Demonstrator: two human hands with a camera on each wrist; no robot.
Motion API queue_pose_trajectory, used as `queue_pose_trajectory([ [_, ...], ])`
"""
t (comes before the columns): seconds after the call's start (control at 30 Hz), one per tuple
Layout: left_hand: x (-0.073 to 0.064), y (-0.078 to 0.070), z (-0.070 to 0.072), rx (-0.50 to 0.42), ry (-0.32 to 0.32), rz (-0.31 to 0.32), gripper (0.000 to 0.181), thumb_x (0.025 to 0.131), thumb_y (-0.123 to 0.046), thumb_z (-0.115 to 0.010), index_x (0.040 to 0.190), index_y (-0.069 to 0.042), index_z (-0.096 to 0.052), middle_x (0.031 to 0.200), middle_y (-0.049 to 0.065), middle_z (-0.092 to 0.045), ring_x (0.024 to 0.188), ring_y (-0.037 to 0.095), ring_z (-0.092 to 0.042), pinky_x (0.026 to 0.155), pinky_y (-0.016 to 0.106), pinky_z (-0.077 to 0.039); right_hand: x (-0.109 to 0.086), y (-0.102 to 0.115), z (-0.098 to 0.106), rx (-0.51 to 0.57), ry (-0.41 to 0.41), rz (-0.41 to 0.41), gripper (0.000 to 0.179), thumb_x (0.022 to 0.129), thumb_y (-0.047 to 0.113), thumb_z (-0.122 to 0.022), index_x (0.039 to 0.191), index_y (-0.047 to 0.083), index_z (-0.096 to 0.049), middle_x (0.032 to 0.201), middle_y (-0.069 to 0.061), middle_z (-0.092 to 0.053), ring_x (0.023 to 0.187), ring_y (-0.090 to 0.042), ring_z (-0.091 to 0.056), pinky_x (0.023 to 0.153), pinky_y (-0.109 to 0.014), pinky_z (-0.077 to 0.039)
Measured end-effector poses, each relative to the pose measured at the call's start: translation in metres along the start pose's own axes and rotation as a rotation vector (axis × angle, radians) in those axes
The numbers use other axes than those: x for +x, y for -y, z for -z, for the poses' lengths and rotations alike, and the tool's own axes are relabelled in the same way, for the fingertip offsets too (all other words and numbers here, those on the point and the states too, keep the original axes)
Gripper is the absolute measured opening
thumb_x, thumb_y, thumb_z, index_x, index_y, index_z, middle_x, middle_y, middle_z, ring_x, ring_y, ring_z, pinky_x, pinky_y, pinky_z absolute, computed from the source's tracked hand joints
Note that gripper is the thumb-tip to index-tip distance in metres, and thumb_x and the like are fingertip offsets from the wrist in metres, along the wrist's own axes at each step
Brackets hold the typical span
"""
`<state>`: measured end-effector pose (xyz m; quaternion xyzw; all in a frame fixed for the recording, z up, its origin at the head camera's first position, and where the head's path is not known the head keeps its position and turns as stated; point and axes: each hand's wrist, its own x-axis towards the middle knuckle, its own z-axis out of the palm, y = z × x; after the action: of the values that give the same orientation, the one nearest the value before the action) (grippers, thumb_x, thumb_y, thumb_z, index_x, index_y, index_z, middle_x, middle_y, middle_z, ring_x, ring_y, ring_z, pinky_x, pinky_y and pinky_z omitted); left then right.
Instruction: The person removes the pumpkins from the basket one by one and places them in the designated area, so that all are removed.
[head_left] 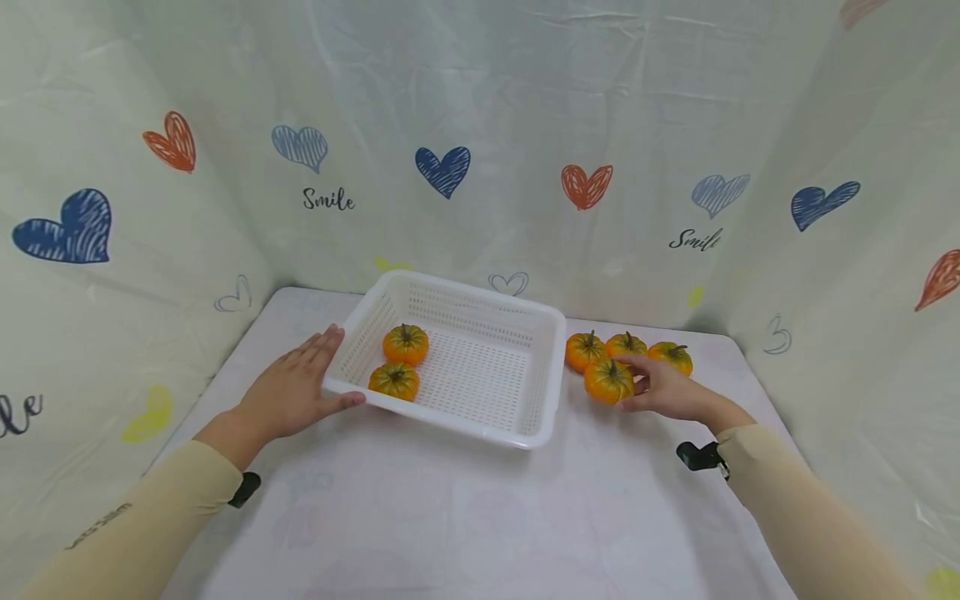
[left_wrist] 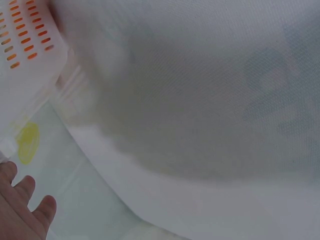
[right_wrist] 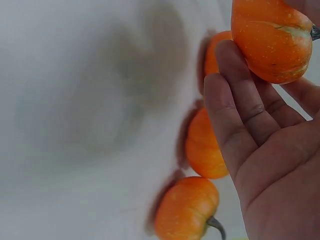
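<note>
A white perforated plastic basket point(head_left: 536, 392) sits slightly turned on the table, with two small orange-and-green pumpkins point(head_left: 406, 344) inside at its left end. My left hand point(head_left: 300, 385) is at the basket's left front corner, fingers straight along the side and thumb by the front rim. In the left wrist view its fingertips point(left_wrist: 46, 207) show near the basket's wall. My right hand point(head_left: 663, 387) pinches another pumpkin point(head_left: 608, 382) between thumb and fingers, right of the basket. Three more pumpkins point(head_left: 671, 357) stand behind it in a row; in the right wrist view they appear below the held pumpkin point(right_wrist: 272, 42).
A pale cloth covers the table point(head_left: 450, 517). Behind and at both sides hangs a light curtain point(head_left: 510, 100) printed with hearts and the word "Smile". The basket's right wall stands close to the nearest pumpkin of the row.
</note>
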<state>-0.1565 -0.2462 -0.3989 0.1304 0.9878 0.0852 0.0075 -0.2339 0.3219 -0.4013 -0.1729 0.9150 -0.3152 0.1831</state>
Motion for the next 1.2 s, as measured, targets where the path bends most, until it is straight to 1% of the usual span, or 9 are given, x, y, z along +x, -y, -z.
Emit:
queue_pose_trajectory([
  [0.13,0.001,0.001,-0.001,0.001,-0.001,-0.004,0.117,0.085,-0.08,-0.048,0.158,0.003,-0.008,0.163,0.023,-0.014,0.147,0.044,-0.018,0.116,0.06,-0.019,0.003,-0.008,-0.009,-0.036,-0.002,-0.014,0.085,0.082,0.033,-0.084,0.148,0.003,-0.042,0.132,-0.019,-0.056,0.103,-0.028,-0.06,0.088,-0.04,-0.055],
  [0.3,0.001,0.001,-0.001,0.003,-0.011,-0.012,0.118,0.084,-0.081,-0.047,0.157,0.003,-0.009,0.163,0.023,-0.015,0.146,0.044,-0.019,0.116,0.059,-0.018,0.005,-0.011,-0.016,-0.012,0.008,-0.034,0.087,0.08,0.035,-0.085,0.148,0.003,-0.042,0.131,-0.018,-0.056,0.101,-0.027,-0.06,0.087,-0.04,-0.055],
  [0.53,0.001,0.002,-0.002,0.007,-0.007,-0.003,0.118,0.085,-0.08,-0.049,0.157,0.003,-0.009,0.163,0.023,-0.014,0.147,0.044,-0.018,0.116,0.059,-0.019,0.009,-0.013,-0.022,0.03,0.014,-0.047,0.088,0.08,0.033,-0.086,0.149,0.004,-0.041,0.128,-0.018,-0.054,0.101,-0.027,-0.058,0.087,-0.04,-0.054],
  [0.63,0.0,0.001,-0.002,0.006,-0.007,-0.002,0.118,0.084,-0.081,-0.048,0.157,0.004,-0.009,0.162,0.023,-0.015,0.146,0.044,-0.018,0.116,0.059,-0.019,0.011,-0.015,-0.025,0.026,0.01,-0.05,0.087,0.081,0.034,-0.085,0.149,0.003,-0.041,0.128,-0.017,-0.054,0.105,-0.029,-0.057,0.091,-0.044,-0.053],
  [0.73,-0.001,-0.001,0.0,0.002,-0.008,-0.005,0.119,0.083,-0.082,-0.046,0.157,0.004,-0.01,0.162,0.024,-0.015,0.146,0.045,-0.019,0.116,0.059,-0.018,0.013,-0.018,-0.027,0.023,0.007,-0.054,0.087,0.081,0.034,-0.084,0.149,0.002,-0.041,0.129,-0.018,-0.055,0.111,-0.032,-0.054,0.096,-0.049,-0.05],
  [0.83,-0.001,-0.002,0.001,0.0,-0.005,-0.002,0.12,0.083,-0.084,-0.043,0.157,0.004,-0.01,0.162,0.024,-0.015,0.146,0.045,-0.018,0.116,0.059,-0.018,0.015,-0.02,-0.029,0.013,0.004,-0.051,0.088,0.081,0.036,-0.085,0.149,0.002,-0.042,0.13,-0.018,-0.055,0.116,-0.033,-0.052,0.099,-0.053,-0.047],
  [1.2,-0.001,-0.003,0.001,0.008,-0.001,0.002,0.123,0.08,-0.087,-0.039,0.157,0.004,-0.009,0.162,0.024,-0.015,0.146,0.045,-0.019,0.116,0.059,-0.019,0.018,-0.023,-0.032,-0.013,-0.002,-0.031,0.089,0.08,0.038,-0.085,0.15,0.003,-0.042,0.128,-0.017,-0.055,0.111,-0.032,-0.053,0.094,-0.048,-0.051],
])
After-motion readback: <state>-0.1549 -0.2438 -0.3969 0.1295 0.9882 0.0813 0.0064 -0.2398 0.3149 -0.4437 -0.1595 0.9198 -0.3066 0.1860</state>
